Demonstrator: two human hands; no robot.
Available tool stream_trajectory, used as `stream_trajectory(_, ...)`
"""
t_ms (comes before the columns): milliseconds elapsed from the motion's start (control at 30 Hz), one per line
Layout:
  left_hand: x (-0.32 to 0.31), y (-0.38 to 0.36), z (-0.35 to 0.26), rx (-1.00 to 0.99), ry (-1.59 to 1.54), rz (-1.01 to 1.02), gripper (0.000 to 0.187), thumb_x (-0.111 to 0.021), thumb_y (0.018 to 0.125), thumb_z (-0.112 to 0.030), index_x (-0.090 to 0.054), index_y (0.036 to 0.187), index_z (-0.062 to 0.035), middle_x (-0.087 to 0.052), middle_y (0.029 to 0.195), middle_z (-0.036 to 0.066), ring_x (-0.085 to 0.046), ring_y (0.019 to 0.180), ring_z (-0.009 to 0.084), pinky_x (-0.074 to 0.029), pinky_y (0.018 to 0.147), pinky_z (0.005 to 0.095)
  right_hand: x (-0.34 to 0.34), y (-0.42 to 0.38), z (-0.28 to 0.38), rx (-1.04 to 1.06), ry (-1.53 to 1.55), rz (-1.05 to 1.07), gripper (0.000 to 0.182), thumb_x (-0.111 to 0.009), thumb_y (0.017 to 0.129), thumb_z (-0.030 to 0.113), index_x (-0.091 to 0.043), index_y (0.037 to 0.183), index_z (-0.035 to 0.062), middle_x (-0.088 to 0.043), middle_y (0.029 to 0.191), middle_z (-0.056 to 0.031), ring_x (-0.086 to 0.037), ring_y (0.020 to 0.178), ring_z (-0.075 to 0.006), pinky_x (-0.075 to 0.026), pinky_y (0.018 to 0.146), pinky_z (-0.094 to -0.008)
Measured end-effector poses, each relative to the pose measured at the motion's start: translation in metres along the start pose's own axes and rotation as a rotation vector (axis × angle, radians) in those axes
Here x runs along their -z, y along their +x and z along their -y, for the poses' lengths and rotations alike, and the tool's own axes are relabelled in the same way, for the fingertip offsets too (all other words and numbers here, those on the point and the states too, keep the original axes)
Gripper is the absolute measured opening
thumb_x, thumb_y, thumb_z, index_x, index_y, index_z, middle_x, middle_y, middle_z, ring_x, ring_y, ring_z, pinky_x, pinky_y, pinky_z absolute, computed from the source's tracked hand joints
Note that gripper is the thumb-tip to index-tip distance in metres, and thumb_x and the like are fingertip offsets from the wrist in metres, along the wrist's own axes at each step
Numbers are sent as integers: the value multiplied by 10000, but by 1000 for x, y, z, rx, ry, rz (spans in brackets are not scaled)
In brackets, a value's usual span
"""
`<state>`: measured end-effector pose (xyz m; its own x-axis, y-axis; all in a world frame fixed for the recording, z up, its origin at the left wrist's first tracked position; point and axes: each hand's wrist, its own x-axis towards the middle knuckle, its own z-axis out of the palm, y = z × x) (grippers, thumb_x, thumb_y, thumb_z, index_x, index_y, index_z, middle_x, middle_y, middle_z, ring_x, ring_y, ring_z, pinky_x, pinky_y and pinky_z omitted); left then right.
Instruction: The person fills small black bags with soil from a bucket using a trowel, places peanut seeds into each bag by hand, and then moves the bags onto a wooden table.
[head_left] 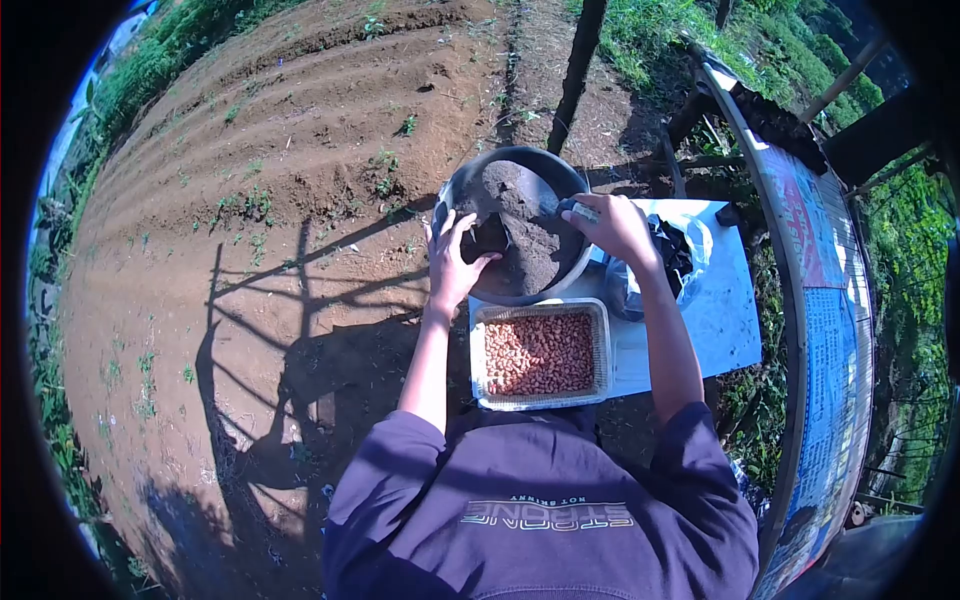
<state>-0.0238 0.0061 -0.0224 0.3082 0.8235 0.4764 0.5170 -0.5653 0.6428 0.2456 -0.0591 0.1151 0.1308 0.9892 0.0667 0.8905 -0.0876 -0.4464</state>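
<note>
A round dark basin (452, 198) holds a heap of dark soil (535, 255). Over the basin's left side, my left hand (456, 258) has its fingers curved around a small black plastic bag (490, 236), whose mouth appears open. My right hand (615, 228) is closed at the basin's right rim on a dark tool (577, 212) with pale marks. The tool's far end is hard to make out against the soil. Just below the basin sits a pale woven-look plastic basket (603, 350) of reddish-brown seeds or beans (538, 355).
A pale blue-white tabletop (720, 325) supports these things. Beyond my right forearm, a clear plastic bag (702, 262) holds black plastic pieces (672, 255). A long slatted structure with printed sheets (825, 370) borders the right. Bare ridged soil (300, 130) spreads to the left.
</note>
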Motion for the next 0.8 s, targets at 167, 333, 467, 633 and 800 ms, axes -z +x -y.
stream_trajectory(167,5,-1,2,-70,-156,-55,618,-880,725,-203,-603,1271,-119,-630,1254,100,-520,1292,323,-305,1176,526,19,5,-10,148,-39,95,480,-724,828,533,-755,1151,181,-740,930,-189,-714,908,-357,-557,852,-453)
stream_trajectory(333,9,3,8,-181,-93,-142,383,-819,800,-238,-682,1135,-113,-648,1235,84,-524,1271,329,-402,1104,469,49,8,8,126,-198,244,461,-707,824,574,-759,1149,250,-746,934,-153,-714,912,-337,-555,855,-438)
stream_trajectory(467,10,1,12,-154,-58,-165,242,-802,811,-248,-733,1026,-161,-660,1193,74,-539,1238,340,-429,1059,472,65,13,16,143,-260,295,468,-718,807,574,-758,1149,258,-750,950,-137,-713,931,-323,-553,863,-424)
stream_trajectory(633,15,1,10,-141,-17,-137,212,-805,793,-219,-755,994,-178,-650,1240,58,-510,1259,350,-411,1081,470,71,19,28,211,-294,296,454,-757,786,501,-762,1139,217,-752,978,-126,-711,961,-318,-549,889,-418)
stream_trajectory(800,11,1,12,-90,-48,-99,194,-810,773,-194,-758,959,-173,-636,1269,60,-466,1300,350,-379,1106,481,70,20,42,209,-347,294,446,-779,768,475,-766,1128,213,-749,972,-134,-712,959,-321,-557,872,-416)
